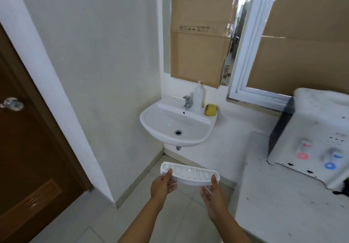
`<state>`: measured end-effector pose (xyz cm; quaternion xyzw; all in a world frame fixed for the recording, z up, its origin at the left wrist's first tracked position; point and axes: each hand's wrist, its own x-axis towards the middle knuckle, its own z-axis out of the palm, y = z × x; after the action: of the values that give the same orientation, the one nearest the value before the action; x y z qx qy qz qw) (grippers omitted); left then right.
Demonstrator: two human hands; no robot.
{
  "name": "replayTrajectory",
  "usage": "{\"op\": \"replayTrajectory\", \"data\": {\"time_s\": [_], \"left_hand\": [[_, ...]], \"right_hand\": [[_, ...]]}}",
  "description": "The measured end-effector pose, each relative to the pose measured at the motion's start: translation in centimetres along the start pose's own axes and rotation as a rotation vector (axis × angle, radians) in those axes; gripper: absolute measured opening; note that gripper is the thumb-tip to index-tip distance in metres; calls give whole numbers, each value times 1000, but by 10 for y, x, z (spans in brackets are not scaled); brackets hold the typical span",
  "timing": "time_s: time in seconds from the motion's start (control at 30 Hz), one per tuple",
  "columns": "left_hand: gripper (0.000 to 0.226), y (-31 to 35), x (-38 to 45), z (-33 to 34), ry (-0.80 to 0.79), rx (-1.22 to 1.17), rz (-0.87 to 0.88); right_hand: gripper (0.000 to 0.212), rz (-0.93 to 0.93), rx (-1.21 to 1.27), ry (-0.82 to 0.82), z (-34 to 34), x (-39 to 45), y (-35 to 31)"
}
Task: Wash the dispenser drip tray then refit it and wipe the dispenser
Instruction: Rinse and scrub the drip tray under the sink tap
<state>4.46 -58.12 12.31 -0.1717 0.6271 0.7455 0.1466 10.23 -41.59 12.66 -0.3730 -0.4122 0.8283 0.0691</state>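
I have the drip tray (190, 174) up in front of me in both hands, carried over the floor tiles short of the sink (175, 127). My left hand (162, 184) pinches the tray's left end, thumb laid on top of the rim and fingers curled underneath. My right hand (212, 191) takes the right end the same way, thumb up along the end wall, palm and fingers cupped beneath. The tray sits roughly level, its ribbed top facing up.

I judge it a light, stiff piece of thin moulded plastic: easy to carry, but slick once wet and soapy, and the ribs could crack if twisted. The end walls and outer rim look like the sound places to hold, as I am doing now.

Beyond the tray, the sink hangs from the wall with its bowl showing only the drain. At the sink's back edge stands the tap (188, 102), just right of it a soap bottle (199, 95), and further right a yellow sponge (211, 110). Well right of the sink, on the white counter (283, 205), sits the dispenser (311, 135) with its red and blue taps.
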Motion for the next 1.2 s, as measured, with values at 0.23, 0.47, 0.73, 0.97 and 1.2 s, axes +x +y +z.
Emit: {"op": "replayTrajectory", "data": {"time_s": [0.23, 0.47, 0.73, 0.97, 1.2], "left_hand": [[37, 63, 70, -32, -41, -20, 6], [36, 102, 158, -26, -75, -52, 1], [39, 128, 275, 5, -113, -47, -132], [34, 128, 347, 34, -152, -42, -264], [37, 125, 405, 67, -263, -48, -427]], "right_hand": [[39, -44, -12, -24, 92, 36, -9], [37, -84, -10, -30, 154, 113, -21], [36, -62, 128, 82, 209, 213, -42], [31, -61, 113, 187, 230, 272, -58], [41, -93, 102, 325, 227, 310, -69]]}}
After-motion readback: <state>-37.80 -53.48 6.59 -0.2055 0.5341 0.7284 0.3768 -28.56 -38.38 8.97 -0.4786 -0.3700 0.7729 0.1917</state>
